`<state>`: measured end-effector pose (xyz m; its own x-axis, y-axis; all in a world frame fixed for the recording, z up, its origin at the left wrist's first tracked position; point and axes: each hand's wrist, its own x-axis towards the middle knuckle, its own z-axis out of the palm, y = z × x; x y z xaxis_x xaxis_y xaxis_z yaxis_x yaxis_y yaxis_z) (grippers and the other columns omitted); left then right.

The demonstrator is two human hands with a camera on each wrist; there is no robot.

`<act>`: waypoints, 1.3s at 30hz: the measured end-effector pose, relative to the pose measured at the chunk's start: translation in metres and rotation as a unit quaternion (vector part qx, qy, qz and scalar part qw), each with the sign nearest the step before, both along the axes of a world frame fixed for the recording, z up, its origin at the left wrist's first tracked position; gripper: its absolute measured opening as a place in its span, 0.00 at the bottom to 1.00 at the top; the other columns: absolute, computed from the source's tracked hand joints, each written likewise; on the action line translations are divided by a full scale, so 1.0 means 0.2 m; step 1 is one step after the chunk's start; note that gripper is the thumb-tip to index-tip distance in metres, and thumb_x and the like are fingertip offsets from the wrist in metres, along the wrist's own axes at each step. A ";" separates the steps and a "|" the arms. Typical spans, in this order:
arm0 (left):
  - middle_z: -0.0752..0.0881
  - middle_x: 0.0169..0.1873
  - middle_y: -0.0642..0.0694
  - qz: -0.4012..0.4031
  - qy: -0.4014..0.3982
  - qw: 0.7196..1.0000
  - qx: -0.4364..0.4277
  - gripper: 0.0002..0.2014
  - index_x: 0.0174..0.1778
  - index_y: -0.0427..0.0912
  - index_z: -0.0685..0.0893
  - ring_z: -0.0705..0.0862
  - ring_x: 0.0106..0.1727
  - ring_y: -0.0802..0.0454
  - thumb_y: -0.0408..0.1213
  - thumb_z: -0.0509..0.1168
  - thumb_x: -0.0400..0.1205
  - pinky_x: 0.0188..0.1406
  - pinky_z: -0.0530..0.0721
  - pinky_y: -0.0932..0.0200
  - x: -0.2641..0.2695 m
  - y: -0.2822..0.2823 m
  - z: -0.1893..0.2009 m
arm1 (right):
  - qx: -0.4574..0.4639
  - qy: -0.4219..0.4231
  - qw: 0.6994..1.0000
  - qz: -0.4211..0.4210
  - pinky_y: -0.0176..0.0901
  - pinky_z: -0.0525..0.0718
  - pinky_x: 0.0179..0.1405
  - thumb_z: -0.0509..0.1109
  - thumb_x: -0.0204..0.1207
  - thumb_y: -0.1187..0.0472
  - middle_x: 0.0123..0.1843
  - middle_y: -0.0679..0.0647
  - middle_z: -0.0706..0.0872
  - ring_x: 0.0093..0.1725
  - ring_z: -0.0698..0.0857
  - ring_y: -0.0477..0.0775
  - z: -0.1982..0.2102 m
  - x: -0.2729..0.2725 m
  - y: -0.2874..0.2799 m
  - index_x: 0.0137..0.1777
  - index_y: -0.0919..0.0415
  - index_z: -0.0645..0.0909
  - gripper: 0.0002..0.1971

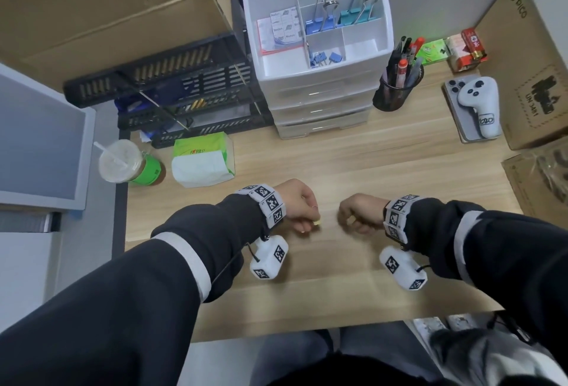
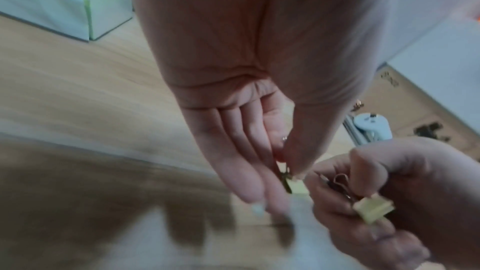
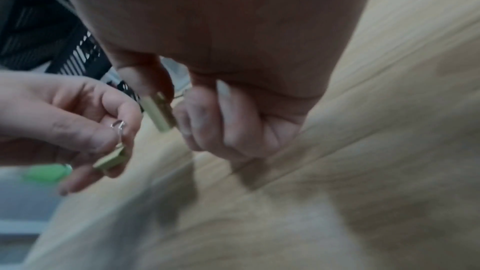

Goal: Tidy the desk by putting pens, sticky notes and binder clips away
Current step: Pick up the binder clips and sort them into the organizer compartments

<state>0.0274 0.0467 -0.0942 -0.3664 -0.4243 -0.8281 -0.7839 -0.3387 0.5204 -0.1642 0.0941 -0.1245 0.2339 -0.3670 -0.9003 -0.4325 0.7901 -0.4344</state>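
Both wrist views are blurring, so the small things in the fingers are showing only as soft shapes. The left hand (image 1: 302, 206) is pinching one pale yellow binder clip (image 1: 317, 222) by its wire handle, low over the bench (image 1: 353, 161); from the head view only a sliver of that clip is peeking out. The right hand (image 1: 358, 212) is curling round a second yellow clip (image 3: 158, 113), almost wholly hidden from the head view by the knuckles. Two yellow clips in all, one per hand, held close together but apart. In the white organizer (image 1: 319, 72), clips are sitting in three compartments, their exact number hard to count; sticky notes (image 1: 282, 29) are filling another. Pens are standing in the black mesh cup (image 1: 393, 93), tips overlapping.
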 end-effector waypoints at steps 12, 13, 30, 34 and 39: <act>0.85 0.24 0.49 -0.026 0.013 0.989 -0.142 0.06 0.36 0.44 0.94 0.76 0.26 0.59 0.40 0.76 0.76 0.29 0.76 0.64 -0.06 -0.11 0.20 | 0.053 -0.154 0.974 -0.156 0.32 0.63 0.13 0.53 0.86 0.47 0.27 0.56 0.77 0.17 0.74 0.50 0.16 0.12 -0.11 0.37 0.62 0.78 0.24; 0.87 0.26 0.46 -0.035 0.017 0.986 -0.164 0.06 0.37 0.42 0.95 0.77 0.29 0.59 0.40 0.77 0.75 0.33 0.77 0.62 -0.06 -0.12 0.24 | 0.048 -0.160 0.972 -0.162 0.32 0.64 0.13 0.52 0.87 0.45 0.26 0.56 0.78 0.17 0.74 0.49 0.20 0.13 -0.13 0.38 0.62 0.78 0.26; 0.83 0.62 0.45 -0.164 -0.160 0.854 -0.468 0.21 0.69 0.45 0.81 0.83 0.61 0.45 0.45 0.66 0.80 0.62 0.82 0.51 0.05 -0.64 0.96 | -0.214 0.014 0.949 -0.230 0.35 0.77 0.24 0.70 0.82 0.61 0.39 0.58 0.88 0.25 0.79 0.47 0.99 -0.14 -0.87 0.45 0.68 0.84 0.10; 0.81 0.66 0.42 -0.250 -0.188 0.827 -0.468 0.20 0.71 0.42 0.79 0.83 0.63 0.43 0.43 0.64 0.83 0.62 0.82 0.51 0.02 -0.69 1.02 | -0.287 0.040 0.915 -0.279 0.39 0.90 0.45 0.73 0.77 0.72 0.51 0.65 0.89 0.41 0.90 0.51 1.05 -0.20 -0.98 0.46 0.67 0.81 0.03; 0.83 0.64 0.42 -0.273 -0.194 0.826 -0.454 0.21 0.71 0.41 0.79 0.83 0.62 0.43 0.43 0.64 0.84 0.61 0.83 0.50 -0.05 -0.72 1.04 | -0.333 0.260 0.903 -0.070 0.51 0.86 0.58 0.80 0.68 0.58 0.61 0.60 0.86 0.57 0.86 0.60 1.06 -0.21 -0.99 0.58 0.61 0.86 0.18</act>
<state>0.0167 -0.0971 0.1148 -0.4895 -0.7949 -0.3586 -0.8585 0.5113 0.0386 -0.2068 -0.1038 0.0874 -0.2487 -0.8613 -0.4431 -0.6313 0.4911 -0.6003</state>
